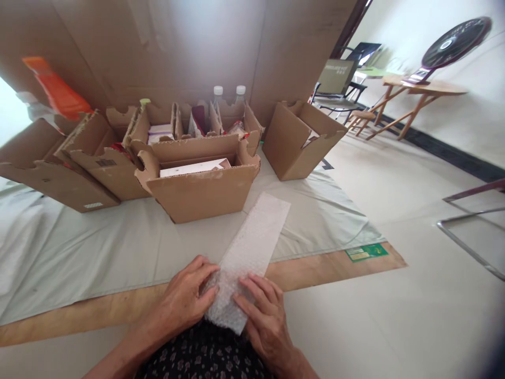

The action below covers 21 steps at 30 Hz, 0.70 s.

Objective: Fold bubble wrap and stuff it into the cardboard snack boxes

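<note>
Several open boxes (pixel 79 179) stand on a pale sheet (pixel 98 247) spread over the floor (pixel 394 316), with a tall cardboard wall (pixel 197 47) behind them. Their contents are mostly hidden by the flaps. The front box (pixel 205 195) shows only the edge of a white carton. A blurred orange thing (pixel 55 89) at the far left cannot be made out. A strip of bubble wrap (pixel 256 237) runs from the front box toward the person, its near end bunched up. What it covers, if anything, is hidden. The left hand (pixel 185 300) curls its fingers on that end. The right hand (pixel 266 316) presses fingers on it from the other side, thumb unseen. Two bottles (pixel 218 93) show only their caps behind the boxes.
</note>
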### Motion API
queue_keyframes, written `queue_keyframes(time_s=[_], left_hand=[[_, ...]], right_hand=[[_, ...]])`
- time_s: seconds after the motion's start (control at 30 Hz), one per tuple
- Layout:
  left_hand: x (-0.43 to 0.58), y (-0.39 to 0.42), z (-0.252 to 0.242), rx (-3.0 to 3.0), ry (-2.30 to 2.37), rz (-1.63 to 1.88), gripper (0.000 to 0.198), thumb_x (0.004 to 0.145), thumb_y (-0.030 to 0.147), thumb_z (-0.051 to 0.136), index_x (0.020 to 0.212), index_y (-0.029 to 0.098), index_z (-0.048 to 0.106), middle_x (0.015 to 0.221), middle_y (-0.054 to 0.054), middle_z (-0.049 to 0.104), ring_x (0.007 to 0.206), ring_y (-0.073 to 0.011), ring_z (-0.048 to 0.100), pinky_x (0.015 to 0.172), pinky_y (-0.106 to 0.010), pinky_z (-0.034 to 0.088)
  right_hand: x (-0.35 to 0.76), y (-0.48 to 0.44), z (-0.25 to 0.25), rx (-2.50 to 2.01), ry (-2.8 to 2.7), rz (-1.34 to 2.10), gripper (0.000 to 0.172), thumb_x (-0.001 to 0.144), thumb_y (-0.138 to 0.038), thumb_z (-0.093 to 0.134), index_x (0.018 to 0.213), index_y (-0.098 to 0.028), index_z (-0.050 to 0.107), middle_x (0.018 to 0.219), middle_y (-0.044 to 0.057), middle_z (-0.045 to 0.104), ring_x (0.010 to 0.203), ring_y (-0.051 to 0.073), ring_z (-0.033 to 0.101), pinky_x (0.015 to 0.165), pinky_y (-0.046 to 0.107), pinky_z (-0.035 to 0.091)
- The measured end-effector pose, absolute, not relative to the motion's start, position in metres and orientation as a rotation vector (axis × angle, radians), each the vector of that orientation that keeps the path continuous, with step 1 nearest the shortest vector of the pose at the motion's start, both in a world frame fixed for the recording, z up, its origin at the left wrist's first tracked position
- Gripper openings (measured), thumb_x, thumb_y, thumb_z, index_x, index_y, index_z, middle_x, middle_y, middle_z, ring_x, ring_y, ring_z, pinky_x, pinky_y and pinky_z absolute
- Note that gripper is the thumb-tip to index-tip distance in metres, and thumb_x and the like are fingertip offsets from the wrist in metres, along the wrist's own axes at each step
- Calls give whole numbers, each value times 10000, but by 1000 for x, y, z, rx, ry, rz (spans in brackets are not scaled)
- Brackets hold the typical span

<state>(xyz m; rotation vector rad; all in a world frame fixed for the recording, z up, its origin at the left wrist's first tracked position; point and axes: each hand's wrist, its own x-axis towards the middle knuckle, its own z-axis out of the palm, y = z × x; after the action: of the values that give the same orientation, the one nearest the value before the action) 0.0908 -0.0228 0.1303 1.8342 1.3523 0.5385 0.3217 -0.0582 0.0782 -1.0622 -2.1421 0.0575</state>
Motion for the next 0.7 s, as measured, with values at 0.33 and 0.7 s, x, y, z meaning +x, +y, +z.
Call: queue_keyframes(time_s=[0.33,0.7], left_hand=[[80,-13,132,1444,945,644,726,797,325,613,1501,273,446,1473,-72,580,1358,-282,525,1167,-479,394],[121,-1,118,1650,1354,589,566,852,290,545,1400,152,555,1244,-123,716,1066,-271,679,945,-424,535]], right_hand=[[317,-56,81,-1176,-1697,412,298,933,-82,547,1133,-279,648,980,25,758,886,203,719,797,347,585],[330,-66,86,-1228,-1737,94,522,888,-86,639,1386,-187,521,1341,149,588,1254,287,566,1010,456,509]])
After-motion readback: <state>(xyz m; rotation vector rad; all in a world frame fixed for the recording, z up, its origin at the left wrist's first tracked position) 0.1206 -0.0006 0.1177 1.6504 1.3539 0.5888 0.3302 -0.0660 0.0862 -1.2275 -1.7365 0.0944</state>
